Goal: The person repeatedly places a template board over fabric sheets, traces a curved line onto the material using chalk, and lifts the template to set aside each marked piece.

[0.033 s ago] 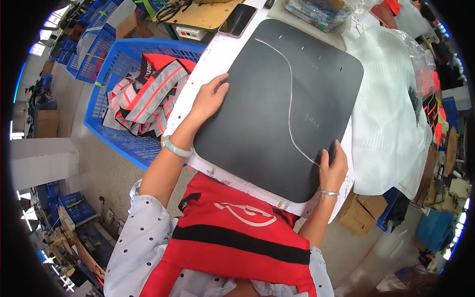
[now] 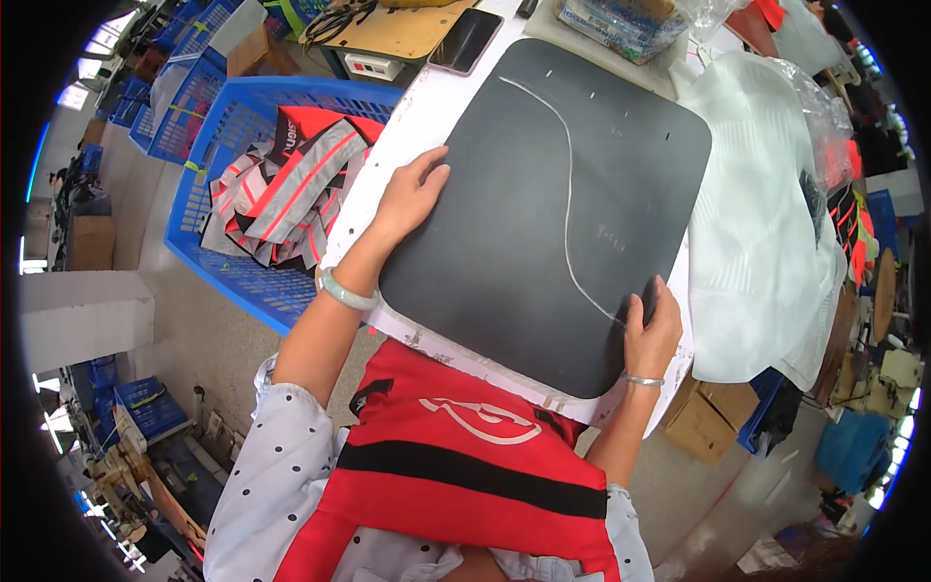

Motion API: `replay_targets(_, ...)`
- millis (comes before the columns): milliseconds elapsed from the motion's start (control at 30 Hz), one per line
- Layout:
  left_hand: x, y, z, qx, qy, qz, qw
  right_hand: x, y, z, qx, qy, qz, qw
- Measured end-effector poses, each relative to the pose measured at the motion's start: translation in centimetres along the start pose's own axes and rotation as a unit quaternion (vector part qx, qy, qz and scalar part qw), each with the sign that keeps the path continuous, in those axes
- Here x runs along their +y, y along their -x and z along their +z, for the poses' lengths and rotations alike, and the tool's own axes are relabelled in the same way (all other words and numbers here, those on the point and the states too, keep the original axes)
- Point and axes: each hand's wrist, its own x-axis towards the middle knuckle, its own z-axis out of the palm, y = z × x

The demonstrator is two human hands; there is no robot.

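A large black board [image 2: 495, 223] with rounded corners lies on the white tabletop [image 2: 402, 126] in front of me. A pale curved line [image 2: 570, 194] runs down its surface, and a few short marks sit near its far edge. My left hand [image 2: 412, 194] rests along the board's left edge, thumb and fingers apart. At the lower right edge is my right hand [image 2: 653, 330], its thumb on the board near the line's end and its forefinger stretched along the edge. The undersides of both hands are hidden.
A blue plastic basket [image 2: 233, 112] of grey and red strips stands at the left. White padded sheeting [image 2: 752, 213] hangs along the table's right side. A phone [image 2: 465, 42] lies at the far left. Below the right side is a cardboard box [image 2: 703, 422].
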Motion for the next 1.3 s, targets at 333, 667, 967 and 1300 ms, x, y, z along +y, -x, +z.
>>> replay_targets(333, 5.4, -3.0, -3.2, -0.080, 0.194, -0.199, 0.957, 1.1, 0.4, -0.5, 0.002, -0.097, 0.082, 0.992)
replay_targets(667, 13.2, -2.2, -11.3, -0.182, -0.005, 0.025, 0.983, 0.1, 1.1, 0.0, 0.005, -0.075, -0.061, 0.995)
replay_targets(967, 20.7, 7.5, -26.5, 0.096, -0.040, 0.008, 0.995, -8.0, 2.0, 3.4, -0.273, -0.063, -0.273, 0.920)
replay_targets(1300, 22.9, 11.6, -28.4, 0.103, -0.197, 0.045, 0.974, -7.1, 1.1, 6.2, -0.192, -0.094, -0.375, 0.902)
